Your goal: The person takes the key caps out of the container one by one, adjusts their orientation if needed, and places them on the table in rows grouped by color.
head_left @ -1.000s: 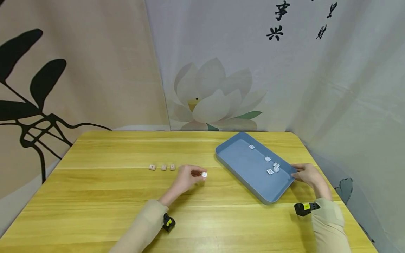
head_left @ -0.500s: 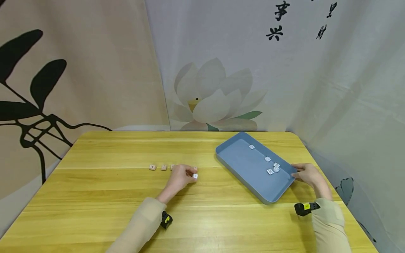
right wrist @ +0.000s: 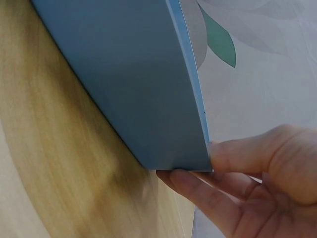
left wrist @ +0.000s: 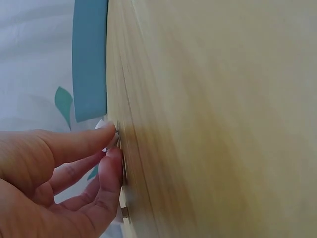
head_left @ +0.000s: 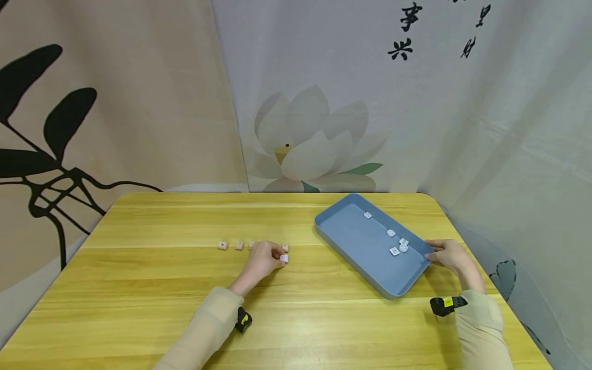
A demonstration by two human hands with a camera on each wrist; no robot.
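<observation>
Left hand [head_left: 262, 258] has thumb and fingers pinching a small white square block [head_left: 284, 259], low over the pale yellow wood-grain counter [head_left: 296, 329]; can't tell if the block touches the surface. Just beyond it, a small pale block [head_left: 285, 247] sits on the counter, near the fingertips. To the left, three more small pale square blocks [head_left: 239, 246] in a row with gaps, the rightmost partly hidden by the left hand. Right hand [head_left: 449, 254] grips the rim of a blue-grey rectangular shallow tray [head_left: 351, 257] at its right corner, thumb and fingers on either side of the wall. Tray lies angled on the counter, right of the left hand and well apart from it. Inside, five small white blocks [head_left: 394, 251]: three bunched near the gripped corner, two spaced farther up along the far wall. Beige sleeves [head_left: 205, 326] on both arms, black wrist cameras [head_left: 447, 306] with yellow patches. Behind, a pale curtain [head_left: 319, 51] printed with a white lotus.
</observation>
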